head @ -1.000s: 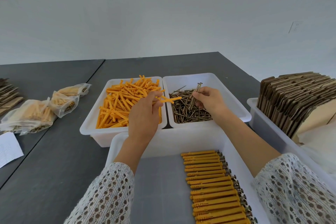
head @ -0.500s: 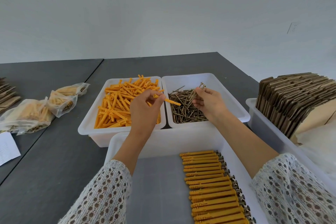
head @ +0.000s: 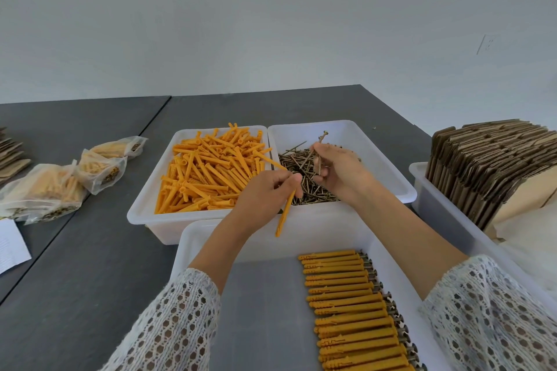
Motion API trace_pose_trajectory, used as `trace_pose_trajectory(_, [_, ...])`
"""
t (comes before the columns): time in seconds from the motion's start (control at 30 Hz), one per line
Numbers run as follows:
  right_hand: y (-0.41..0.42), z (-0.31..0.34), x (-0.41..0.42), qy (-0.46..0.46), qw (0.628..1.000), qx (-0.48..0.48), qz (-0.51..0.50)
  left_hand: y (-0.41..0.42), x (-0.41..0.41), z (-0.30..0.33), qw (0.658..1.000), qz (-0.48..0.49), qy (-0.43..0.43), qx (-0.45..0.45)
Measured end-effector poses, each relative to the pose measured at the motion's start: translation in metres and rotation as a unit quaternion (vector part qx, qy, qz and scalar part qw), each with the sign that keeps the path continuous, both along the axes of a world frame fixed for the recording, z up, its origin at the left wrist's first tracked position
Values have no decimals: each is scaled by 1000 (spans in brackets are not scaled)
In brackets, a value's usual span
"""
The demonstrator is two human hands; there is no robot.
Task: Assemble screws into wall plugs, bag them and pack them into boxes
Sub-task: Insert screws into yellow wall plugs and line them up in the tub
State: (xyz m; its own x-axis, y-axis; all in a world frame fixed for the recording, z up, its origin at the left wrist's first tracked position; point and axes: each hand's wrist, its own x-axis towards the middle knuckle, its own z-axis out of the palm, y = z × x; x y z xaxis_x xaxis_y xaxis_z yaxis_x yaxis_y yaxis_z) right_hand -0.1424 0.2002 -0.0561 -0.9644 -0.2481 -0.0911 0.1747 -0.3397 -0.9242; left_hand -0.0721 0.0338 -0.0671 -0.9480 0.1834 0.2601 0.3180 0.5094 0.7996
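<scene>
Partly out of view: your near tray (head: 193, 238), cut by the lower edge, and the row of assembled plugs (head: 346, 304) in it, roughly fifteen visible, the full count hidden. The flat cartons (head: 488, 169) standing in the right bin (head: 422, 187) are too closely packed to count. On the counter (head: 90, 265), two far trays side by side: the plug tray (head: 144, 211) holds a loose heap of orange plugs, the screw tray (head: 388, 166) a tangle of screws, neither countable. Your left hand (head: 262, 193) has its fingers clamped on one wall plug (head: 284, 214), tip down, over the gap between the trays. Your right hand (head: 340, 172), over the screw tray, pinches a few screws (head: 320, 149); number unclear. Three filled bags (head: 42, 193) lie at left, beside a paper slip (head: 9, 244) cut by the frame.
</scene>
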Motion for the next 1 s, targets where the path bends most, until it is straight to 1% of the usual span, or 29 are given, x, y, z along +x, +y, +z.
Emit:
trace_pose_trajectory(0.13, [-5, 2, 5, 14, 999, 24, 46, 0, 0, 0, 1000, 0, 5, -11])
trace_pose_trajectory(0.37, [-4, 1, 6, 14, 999, 25, 23, -2, -2, -1, 1000, -5, 17, 1])
trace_pose_trajectory(0.5, [-7, 0, 7, 39, 996, 76, 36, -2, -3, -2, 1000, -2, 22, 9])
trace_pose_trajectory(0.57, [-7, 0, 8, 58, 990, 106, 73, -3, -4, -3, 1000, 1, 21, 11])
trace_pose_trajectory(0.63, [-5, 1, 10, 85, 977, 128, 149, -3, -4, -3, 999, 8, 20, 30])
trace_pose_trajectory(0.7, [-1, 2, 8, 92, 968, 129, 195, -3, -5, -2, 998, 24, 20, 56])
trace_pose_trajectory(0.73, [2, 2, 6, 88, 970, 125, 189, -3, -6, -1, 997, 38, 24, 65])
trace_pose_trajectory(0.8, [6, 0, 1, 76, 982, 116, 128, -2, -4, 1, 993, 65, 43, 93])
trace_pose_trajectory(0.87, [10, -4, -6, 43, 993, 111, 19, 3, 1, 5, 986, 76, 68, 131])
trace_pose_trajectory(0.9, [11, -6, -9, 16, 992, 116, -40, 6, 4, 8, 984, 68, 78, 142])
trace_pose_trajectory(0.97, [13, -11, -16, -35, 983, 119, -137, 17, 13, 13, 988, 26, 87, 124])
trace_pose_trajectory(1.0, [14, -12, -18, -51, 979, 105, -168, 24, 17, 14, 992, -4, 85, 88])
